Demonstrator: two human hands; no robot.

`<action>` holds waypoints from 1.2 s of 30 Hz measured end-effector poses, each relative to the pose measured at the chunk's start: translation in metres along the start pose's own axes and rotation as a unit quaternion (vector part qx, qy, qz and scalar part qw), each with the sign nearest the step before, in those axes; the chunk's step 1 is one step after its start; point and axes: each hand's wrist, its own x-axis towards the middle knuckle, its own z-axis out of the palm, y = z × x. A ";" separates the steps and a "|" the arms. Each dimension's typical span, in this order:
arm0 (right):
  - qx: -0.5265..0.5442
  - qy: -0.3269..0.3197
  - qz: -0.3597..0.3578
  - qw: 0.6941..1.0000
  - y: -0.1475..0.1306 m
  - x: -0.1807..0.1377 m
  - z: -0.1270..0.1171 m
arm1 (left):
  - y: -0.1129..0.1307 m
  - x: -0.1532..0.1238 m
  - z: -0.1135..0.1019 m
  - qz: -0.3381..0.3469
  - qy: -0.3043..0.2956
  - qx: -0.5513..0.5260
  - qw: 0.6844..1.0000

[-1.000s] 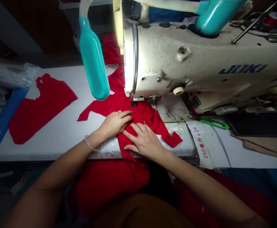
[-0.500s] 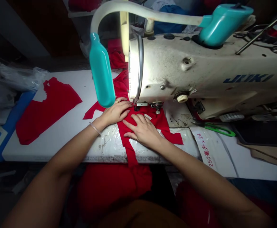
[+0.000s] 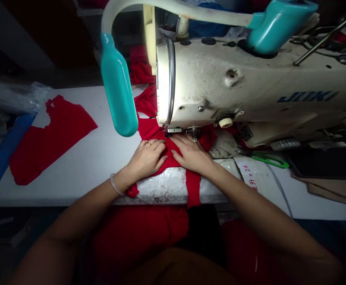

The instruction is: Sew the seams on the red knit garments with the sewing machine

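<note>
My left hand (image 3: pixel 146 159) lies flat, fingers together, on a red fabric piece (image 3: pixel 149 130) in front of the presser foot (image 3: pixel 173 131) of a cream sewing machine (image 3: pixel 250 87). My right hand (image 3: pixel 192 155) also lies flat on the same fabric, just right of the left, its fingertips close to the foot. The fabric runs under the foot, bunches behind the machine, and a strip of it hangs over the table's front edge (image 3: pixel 72 200) onto my lap. A bracelet sits on my left wrist and a ring on one finger.
A teal lamp head (image 3: pixel 118 89) on a white gooseneck hangs left of the needle. Another red cut piece (image 3: pixel 48 138) lies on the white table at left, beside clear plastic bags (image 3: pixel 9 99). Green-handled snips (image 3: pixel 269 160) and a printed plastic bag (image 3: pixel 251 176) lie at right.
Both hands slid the fabric along under the presser foot; the right hand moved up close to the foot, and the fabric's right flap was drawn in while a strip now hangs over the edge.
</note>
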 end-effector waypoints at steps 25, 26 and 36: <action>0.002 0.092 -0.215 0.972 -0.017 -0.068 -0.001 | -0.015 -0.003 0.008 -0.004 0.073 -0.148 0.986; 0.007 0.108 -0.218 0.970 -0.014 -0.080 -0.008 | -0.014 -0.004 0.008 0.000 0.065 -0.151 0.986; -0.240 0.356 0.168 0.887 0.178 -0.185 -0.070 | -0.018 -0.006 0.007 -0.018 -0.003 -0.082 0.996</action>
